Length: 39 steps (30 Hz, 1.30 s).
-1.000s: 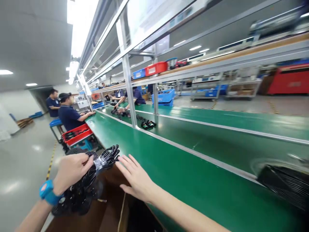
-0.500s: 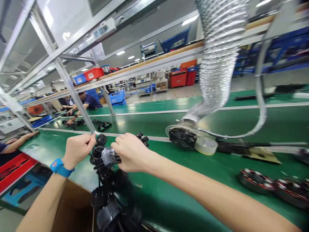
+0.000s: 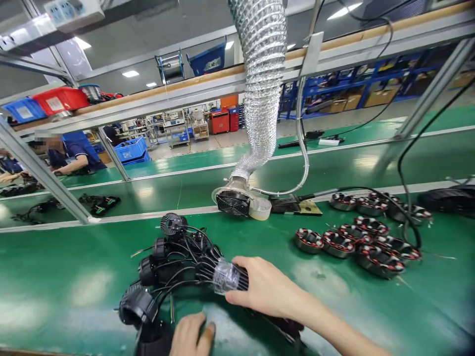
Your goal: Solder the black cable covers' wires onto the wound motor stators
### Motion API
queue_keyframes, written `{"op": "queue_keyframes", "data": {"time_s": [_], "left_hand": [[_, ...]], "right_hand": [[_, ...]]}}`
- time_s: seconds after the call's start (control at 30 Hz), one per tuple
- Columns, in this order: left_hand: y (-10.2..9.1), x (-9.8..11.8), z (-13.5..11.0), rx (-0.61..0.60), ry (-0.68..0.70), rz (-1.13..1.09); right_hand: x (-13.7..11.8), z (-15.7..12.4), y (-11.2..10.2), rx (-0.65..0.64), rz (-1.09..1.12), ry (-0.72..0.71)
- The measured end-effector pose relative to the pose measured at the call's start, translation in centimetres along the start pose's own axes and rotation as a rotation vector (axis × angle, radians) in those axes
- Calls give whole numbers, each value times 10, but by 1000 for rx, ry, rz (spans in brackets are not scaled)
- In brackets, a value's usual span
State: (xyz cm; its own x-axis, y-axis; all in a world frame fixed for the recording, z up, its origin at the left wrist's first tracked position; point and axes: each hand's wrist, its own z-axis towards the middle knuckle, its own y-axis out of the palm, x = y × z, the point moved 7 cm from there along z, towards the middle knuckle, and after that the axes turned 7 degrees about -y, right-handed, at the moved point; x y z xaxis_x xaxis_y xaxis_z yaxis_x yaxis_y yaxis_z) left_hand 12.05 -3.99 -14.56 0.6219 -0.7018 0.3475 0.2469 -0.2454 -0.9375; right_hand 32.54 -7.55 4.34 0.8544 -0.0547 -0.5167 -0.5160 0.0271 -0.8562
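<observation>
A bundle of black cables [image 3: 204,264], wrapped with clear plastic film [image 3: 225,277], lies on the green work surface [image 3: 85,277]. My right hand [image 3: 260,287] is closed around the bundle beside the film. Black round plastic housings [image 3: 137,304] fan out to the left at the cable ends, some with thin coloured wires showing. At the bottom edge, my left hand [image 3: 191,337] rests with thumb and fingers apart, close to a black housing [image 3: 153,338]; whether it touches that part is unclear. More dark parts lie partly hidden under my right forearm.
Several wound stator rings [image 3: 337,243] sit on the right. Behind my hands are a fan [image 3: 233,202] on a silver duct [image 3: 263,99], a tape roll [image 3: 260,208] and a metal post [image 3: 55,183]. A co-worker [image 3: 76,155] sits at the far left.
The view has swung right. The cable bundle has come down onto the surface with its housings spread leftward. My left hand has dropped to the bottom edge, away from the cables.
</observation>
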Motion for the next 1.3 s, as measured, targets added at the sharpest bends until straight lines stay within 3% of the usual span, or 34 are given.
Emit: {"op": "queue_keyframes", "data": {"time_s": [0.07, 0.13, 0.2, 0.27, 0.37, 0.53, 0.63, 0.7, 0.8, 0.9, 0.97, 1.07, 1.2, 1.3], "left_hand": [[-31, -19, -8, 129, 53, 108], [-80, -38, -15, 309, -73, 235], [-122, -43, -21, 432, -182, 294], [-142, -38, -22, 459, -279, 189], [-123, -20, -17, 342, -444, -296], [-61, 26, 17, 220, -633, -1551], [-62, 38, 55, 137, -673, -1976], [-78, 32, 76, 170, -668, -2053], [-108, 15, 92, 392, -612, -2024], [-135, 2, 88, 639, -466, -1965], [-154, -6, 80, 768, -321, -1802], [-164, -21, 75, 736, -245, -1606], [-141, -60, 73, 590, -477, -1818], [-138, -78, 76, 561, -513, -1911]], "right_hand": [[11, -12, 10, -76, 45, 35], [19, -18, 18, -131, 75, 50], [26, -15, 21, -147, 121, 33], [33, -4, 23, -137, 237, -25], [44, 25, 28, -130, 522, -34], [40, 84, 45, -144, 863, 83], [18, 108, 54, -92, 931, 45], [2, 117, 59, -58, 962, 5], [-18, 123, 54, 17, 980, -92], [-34, 124, 35, 134, 994, -244], [-43, 125, 26, 193, 1013, -335], [-47, 135, 32, 219, 1076, -363], [-39, 170, 66, 102, 1144, -175], [-32, 199, 84, -21, 1172, -31]]}}
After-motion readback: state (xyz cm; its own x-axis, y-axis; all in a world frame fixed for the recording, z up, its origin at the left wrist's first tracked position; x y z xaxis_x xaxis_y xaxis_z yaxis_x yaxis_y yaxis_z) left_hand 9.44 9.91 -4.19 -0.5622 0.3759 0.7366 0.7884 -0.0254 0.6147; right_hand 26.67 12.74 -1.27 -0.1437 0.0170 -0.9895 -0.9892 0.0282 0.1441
